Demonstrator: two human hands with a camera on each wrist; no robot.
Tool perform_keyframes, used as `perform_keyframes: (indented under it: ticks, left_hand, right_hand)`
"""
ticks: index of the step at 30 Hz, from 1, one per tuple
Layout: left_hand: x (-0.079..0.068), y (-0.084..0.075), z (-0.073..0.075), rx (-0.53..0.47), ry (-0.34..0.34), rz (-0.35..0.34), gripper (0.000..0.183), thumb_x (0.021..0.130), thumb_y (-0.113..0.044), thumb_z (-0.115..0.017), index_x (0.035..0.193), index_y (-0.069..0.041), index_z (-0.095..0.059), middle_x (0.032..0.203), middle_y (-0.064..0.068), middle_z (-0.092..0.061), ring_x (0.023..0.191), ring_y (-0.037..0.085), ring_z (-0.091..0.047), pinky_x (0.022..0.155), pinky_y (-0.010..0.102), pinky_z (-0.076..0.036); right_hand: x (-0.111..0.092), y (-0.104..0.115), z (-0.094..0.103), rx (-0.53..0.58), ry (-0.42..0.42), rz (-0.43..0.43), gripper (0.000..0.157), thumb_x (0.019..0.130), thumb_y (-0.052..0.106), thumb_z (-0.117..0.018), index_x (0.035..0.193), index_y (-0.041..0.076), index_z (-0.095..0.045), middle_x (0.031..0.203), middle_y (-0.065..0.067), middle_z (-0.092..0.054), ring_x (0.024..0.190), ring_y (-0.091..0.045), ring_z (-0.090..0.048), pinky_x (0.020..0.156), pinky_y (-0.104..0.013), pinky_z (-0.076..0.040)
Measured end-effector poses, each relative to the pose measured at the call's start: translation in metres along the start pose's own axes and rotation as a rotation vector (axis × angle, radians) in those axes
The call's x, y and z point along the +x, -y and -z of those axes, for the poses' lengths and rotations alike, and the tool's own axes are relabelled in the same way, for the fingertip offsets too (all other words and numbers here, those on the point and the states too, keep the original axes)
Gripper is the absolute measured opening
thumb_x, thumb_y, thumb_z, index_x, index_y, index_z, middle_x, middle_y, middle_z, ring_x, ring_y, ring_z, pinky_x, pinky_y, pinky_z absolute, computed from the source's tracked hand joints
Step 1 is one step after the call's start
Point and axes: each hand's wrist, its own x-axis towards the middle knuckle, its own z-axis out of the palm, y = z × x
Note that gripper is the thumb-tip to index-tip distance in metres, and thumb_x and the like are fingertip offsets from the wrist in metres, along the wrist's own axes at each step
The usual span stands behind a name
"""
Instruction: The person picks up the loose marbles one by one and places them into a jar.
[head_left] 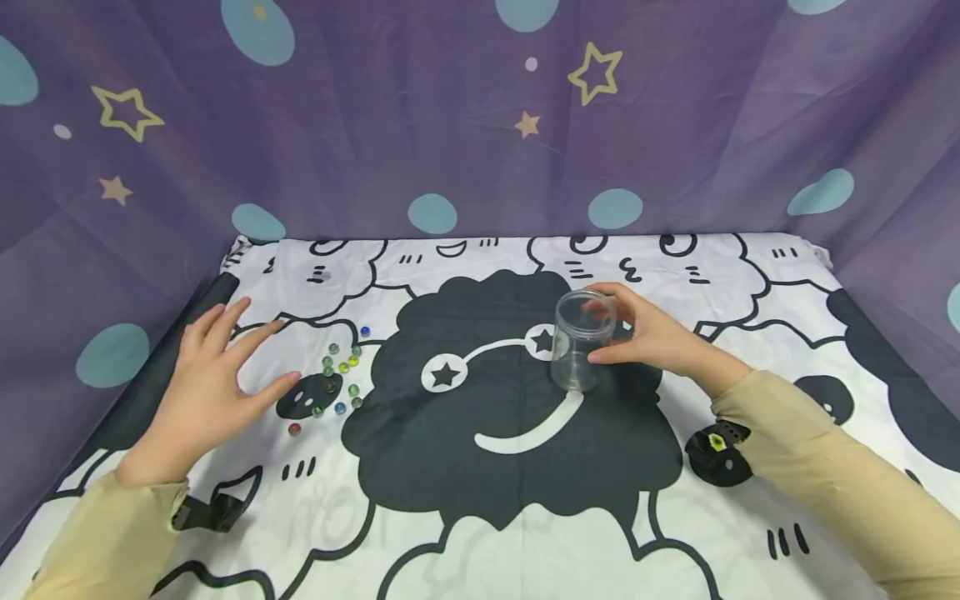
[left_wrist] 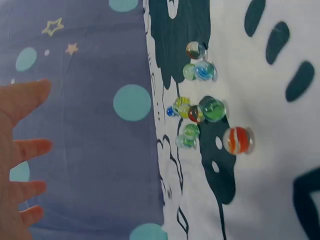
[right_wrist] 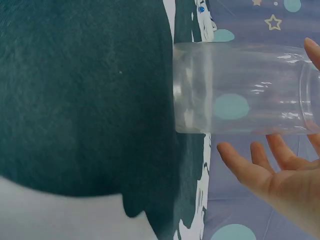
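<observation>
We have the right grip (head_left: 645,332) curled around the clear jar (head_left: 573,357), upright on the desk (head_left: 525,550). Our left grip (head_left: 213,390) is spread, empty, beside the marbles (head_left: 343,367). None shows inside the jar yet; all lie loose.

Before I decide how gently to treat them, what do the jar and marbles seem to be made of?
Jar: probably clear, glossy plastic; it is see-through with bright highlights, though glass can't be ruled out.
Marbles: likely smooth, shiny glass, being translucent with coloured swirls inside.
</observation>
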Motion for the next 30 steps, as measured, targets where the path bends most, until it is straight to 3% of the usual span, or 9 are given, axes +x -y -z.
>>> perform_keyframes:
  ticks: [4,8,12,18,30]
  left_hand:
    - [-0.004,0.007,0.002,-0.074,0.072,0.054,0.055,0.072,-0.026,-0.081,0.117,-0.003,-0.062,0.142,0.027,-0.038,0.132,0.050,-0.025,0.099,0.067,-0.023]
    - [-0.009,0.015,0.002,-0.144,0.173,0.085,0.052,0.072,-0.023,-0.082,0.116,-0.002,-0.063,0.139,0.025,-0.041,0.129,0.051,-0.027,0.093,0.068,-0.025]
    - [-0.015,0.026,-0.003,-0.202,0.244,0.062,0.053,0.068,-0.020,-0.085,0.113,-0.002,-0.064,0.137,0.025,-0.042,0.126,0.053,-0.029,0.091,0.070,-0.023]
    - [-0.024,0.041,-0.012,-0.252,0.335,0.041,0.048,0.063,-0.020,-0.088,0.104,-0.006,-0.069,0.135,0.028,-0.042,0.123,0.055,-0.028,0.091,0.072,-0.021]
    - [-0.033,0.039,-0.026,-0.245,0.409,0.040,0.040,0.059,-0.020,-0.089,0.093,-0.011,-0.070,0.132,0.030,-0.042,0.121,0.055,-0.028,0.089,0.068,-0.025]
  right_hand:
    - [0.003,-0.003,-0.003,0.015,-0.011,0.000,0.078,0.076,0.000,-0.075,0.141,0.006,-0.033,0.133,-0.021,-0.048,0.123,-0.033,-0.046,0.087,-0.030,-0.051]
    - [0.005,-0.005,-0.005,0.000,-0.014,0.002,0.076,0.077,0.001,-0.075,0.140,0.006,-0.035,0.132,-0.021,-0.050,0.121,-0.033,-0.048,0.084,-0.025,-0.050]
    - [0.005,-0.005,-0.005,-0.017,-0.019,0.006,0.074,0.077,0.002,-0.075,0.140,0.006,-0.036,0.131,-0.022,-0.051,0.122,-0.036,-0.048,0.091,-0.037,-0.047]
    - [0.006,-0.006,-0.004,-0.022,-0.021,0.021,0.074,0.076,0.001,-0.075,0.139,0.005,-0.037,0.129,-0.022,-0.053,0.122,-0.039,-0.049,0.104,-0.058,-0.030]
    - [0.006,-0.008,-0.003,-0.034,-0.016,0.036,0.073,0.076,0.002,-0.076,0.139,0.006,-0.039,0.126,-0.021,-0.054,0.117,-0.038,-0.052,0.102,-0.056,-0.033]
